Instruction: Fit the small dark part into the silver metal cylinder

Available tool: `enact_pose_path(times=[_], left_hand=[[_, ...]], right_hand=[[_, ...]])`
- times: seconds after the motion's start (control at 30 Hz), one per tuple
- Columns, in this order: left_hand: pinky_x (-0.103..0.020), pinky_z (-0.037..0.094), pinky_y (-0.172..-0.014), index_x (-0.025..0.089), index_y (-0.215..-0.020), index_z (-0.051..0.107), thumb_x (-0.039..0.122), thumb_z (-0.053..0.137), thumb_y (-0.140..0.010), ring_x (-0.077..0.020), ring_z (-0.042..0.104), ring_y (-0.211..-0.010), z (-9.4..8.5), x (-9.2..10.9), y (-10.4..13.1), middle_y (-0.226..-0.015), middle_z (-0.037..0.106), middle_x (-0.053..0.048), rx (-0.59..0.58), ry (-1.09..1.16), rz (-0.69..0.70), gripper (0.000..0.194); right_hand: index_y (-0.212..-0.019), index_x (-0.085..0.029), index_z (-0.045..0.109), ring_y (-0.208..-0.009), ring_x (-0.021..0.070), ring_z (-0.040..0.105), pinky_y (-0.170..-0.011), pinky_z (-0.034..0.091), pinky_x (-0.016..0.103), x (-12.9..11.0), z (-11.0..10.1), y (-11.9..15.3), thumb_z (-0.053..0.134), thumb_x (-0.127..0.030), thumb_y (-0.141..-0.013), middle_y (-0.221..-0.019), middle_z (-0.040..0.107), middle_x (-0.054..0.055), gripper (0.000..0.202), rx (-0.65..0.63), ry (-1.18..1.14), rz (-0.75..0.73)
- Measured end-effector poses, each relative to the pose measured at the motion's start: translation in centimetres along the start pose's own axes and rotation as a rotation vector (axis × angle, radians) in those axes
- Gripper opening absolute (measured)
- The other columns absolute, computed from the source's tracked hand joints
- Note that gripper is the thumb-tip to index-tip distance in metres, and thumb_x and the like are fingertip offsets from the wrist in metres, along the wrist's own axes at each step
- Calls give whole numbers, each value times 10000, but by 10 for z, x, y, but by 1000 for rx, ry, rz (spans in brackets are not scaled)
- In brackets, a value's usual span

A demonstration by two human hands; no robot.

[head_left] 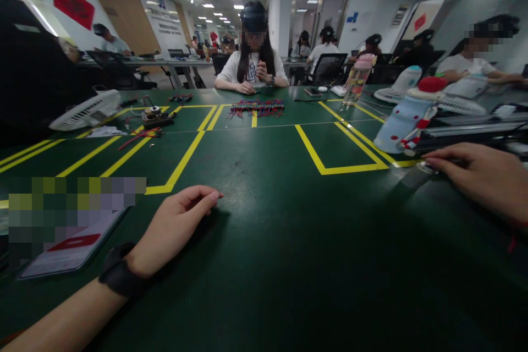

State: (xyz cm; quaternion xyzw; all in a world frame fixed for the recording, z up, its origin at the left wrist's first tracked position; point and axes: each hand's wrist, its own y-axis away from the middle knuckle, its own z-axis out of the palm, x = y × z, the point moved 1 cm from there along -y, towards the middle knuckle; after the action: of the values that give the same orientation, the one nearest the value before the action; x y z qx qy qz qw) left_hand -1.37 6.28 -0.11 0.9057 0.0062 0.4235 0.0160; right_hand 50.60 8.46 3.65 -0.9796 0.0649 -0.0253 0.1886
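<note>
Right hand [480,173]: thumb and fingers closed on the top end of a small grey cylinder with a shiny metallic rim [414,176]. Cylinder sits at the right side of the dark green tabletop [264,242], near the yellow tape corner [398,164]. Body is blurred, can't tell the material. Pale blue bottle with a red top [394,124] stands just beyond it.

Left hand [177,223]: over the tabletop left of centre, fingers loosely curled, thumb tip against the index finger. Can't tell if anything is pinched there. Black band on that wrist [119,272]. Flat light-coloured phone-like slab, partly pixelated [78,256], lies on the outer side of the wrist.

Far side: red and blue wire bundle [258,107] in front of a seated person in a white top [251,69].
</note>
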Motion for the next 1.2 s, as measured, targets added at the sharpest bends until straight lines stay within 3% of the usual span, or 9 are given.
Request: enact_pose_path(times=[0.27, 0.47, 0.73, 0.93, 1.1, 1.2], left_hand=[[-244, 390, -601, 225, -938, 637, 518, 524, -834, -155, 544, -695, -1, 0, 1, -730, 581, 23, -3, 2, 13, 331], [-243, 372, -583, 223, -929, 636, 516, 528, -833, -147, 525, -668, 0, 1, 2, -719, 571, 28, -7, 11, 16, 327], [-263, 387, -638, 227, -922, 631, 525, 524, -832, -165, 545, -716, -1, 0, 2, -739, 580, 21, -11, 3, 28, 329], [-259, 395, -629, 220, -924, 638, 515, 533, -820, -165, 552, -712, 0, 2, 3, -741, 587, 18, -8, 12, 17, 330], [-245, 392, -597, 226, -925, 646, 517, 533, -816, -155, 546, -686, 0, 3, 4, -734, 586, 23, -1, 12, 11, 331], [-242, 390, -587, 227, -925, 647, 523, 530, -817, -154, 543, -674, 0, 5, 4, -725, 583, 23, -2, 2, 18, 335]], right_hand=[[-933, -224, 686, -879, 182, 586, -727, 419, 301, -1, -8, 4, 489, -403, -810, -996, 675, 36, 293, 61, 34, -45], [-922, -232, 697, -863, 188, 598, -748, 432, 308, 6, -5, 1, 490, -445, -793, -974, 682, 31, 323, -51, 45, -51], [-905, -219, 692, -878, 188, 600, -753, 447, 304, 4, -6, 3, 442, -452, -787, -968, 681, 30, 361, 87, 66, -131], [-899, -223, 699, -867, 194, 611, -751, 458, 313, 3, -6, 3, 432, -458, -786, -960, 685, 28, 373, 28, 58, -145], [-912, -197, 698, -899, 196, 605, -793, 455, 312, -1, -7, 5, 427, -417, -801, -973, 681, 43, 366, 81, 56, -195], [-914, -179, 697, -907, 193, 597, -804, 450, 307, -7, -8, 6, 428, -374, -815, -991, 673, 57, 347, 47, 71, -209]])
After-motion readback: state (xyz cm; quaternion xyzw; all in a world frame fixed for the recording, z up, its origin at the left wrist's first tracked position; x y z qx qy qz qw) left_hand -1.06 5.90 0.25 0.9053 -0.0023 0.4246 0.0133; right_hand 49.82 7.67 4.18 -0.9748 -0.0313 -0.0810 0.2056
